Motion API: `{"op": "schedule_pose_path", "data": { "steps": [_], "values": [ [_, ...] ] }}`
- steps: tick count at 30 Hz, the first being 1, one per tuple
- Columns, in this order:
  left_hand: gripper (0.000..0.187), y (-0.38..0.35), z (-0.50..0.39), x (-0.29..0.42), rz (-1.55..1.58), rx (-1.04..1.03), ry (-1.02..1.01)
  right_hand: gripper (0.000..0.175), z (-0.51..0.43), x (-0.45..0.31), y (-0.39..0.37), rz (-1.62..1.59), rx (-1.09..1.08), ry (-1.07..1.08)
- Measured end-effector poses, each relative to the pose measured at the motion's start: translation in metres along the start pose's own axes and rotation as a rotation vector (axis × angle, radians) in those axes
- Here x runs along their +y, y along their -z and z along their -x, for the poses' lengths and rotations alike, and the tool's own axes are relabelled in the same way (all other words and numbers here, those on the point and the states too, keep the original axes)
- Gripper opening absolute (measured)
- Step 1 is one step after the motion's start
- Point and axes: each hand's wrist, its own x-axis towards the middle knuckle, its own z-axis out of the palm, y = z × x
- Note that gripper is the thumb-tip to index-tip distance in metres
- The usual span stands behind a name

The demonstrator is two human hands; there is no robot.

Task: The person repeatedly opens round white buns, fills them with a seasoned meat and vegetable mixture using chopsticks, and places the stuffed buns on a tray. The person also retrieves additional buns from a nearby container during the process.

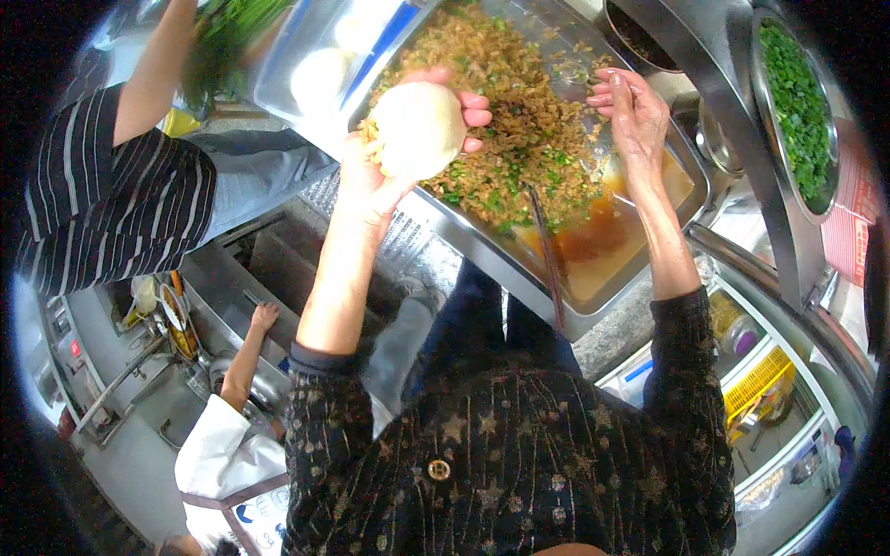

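Note:
On my left hand (379,163) rests a round, pale piece of dough (421,131), with some chopped filling showing at its left edge between palm and dough. Beneath lies a large metal tray (514,267) of chopped brown filling (514,118) mixed with green bits, with orange-brown liquid (598,233) in its near right part. My right hand (629,104) is raised over the tray's right side, fingers curled in towards the thumb; whether anything small is between them is unclear. A pair of dark chopsticks (546,257) leans across the near rim of the tray.
A clear plastic container (285,76) with round white pieces stands beyond the tray's left side. At right are a bowl of chopped greens (796,115), a metal rail (737,260) and a yellow basket (758,389). A co-worker in a striped shirt (118,201) and another in white (222,445) are at left.

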Motion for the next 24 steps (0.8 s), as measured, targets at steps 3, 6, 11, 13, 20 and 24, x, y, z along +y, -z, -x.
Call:
{"op": "schedule_pose_path", "data": {
  "steps": [3, 6, 11, 13, 20, 24],
  "values": [
    [0.081, 0.001, -0.001, 0.004, -0.094, 0.048, 0.018, 0.024, 0.001, 0.004, -0.002, -0.014, -0.004, -0.024],
    [0.079, 0.000, -0.006, 0.006, -0.266, 0.199, 0.054, 0.025, 0.000, 0.007, -0.004, -0.052, -0.001, -0.026],
    [0.045, -0.002, -0.014, 0.005, -0.316, 0.269, 0.053, 0.025, -0.006, 0.010, 0.002, -0.045, -0.008, 0.003],
    [0.058, -0.003, -0.014, 0.009, -0.334, 0.259, 0.085, 0.026, -0.008, 0.009, 0.007, -0.045, -0.014, -0.014],
    [0.075, -0.006, -0.013, 0.015, -0.368, 0.305, 0.165, 0.026, -0.004, 0.014, -0.008, -0.328, -0.179, -0.334],
    [0.064, -0.006, -0.010, 0.011, -0.433, 0.261, 0.178, 0.028, -0.003, 0.012, -0.011, -0.436, -0.145, -0.387]
  ]
}}
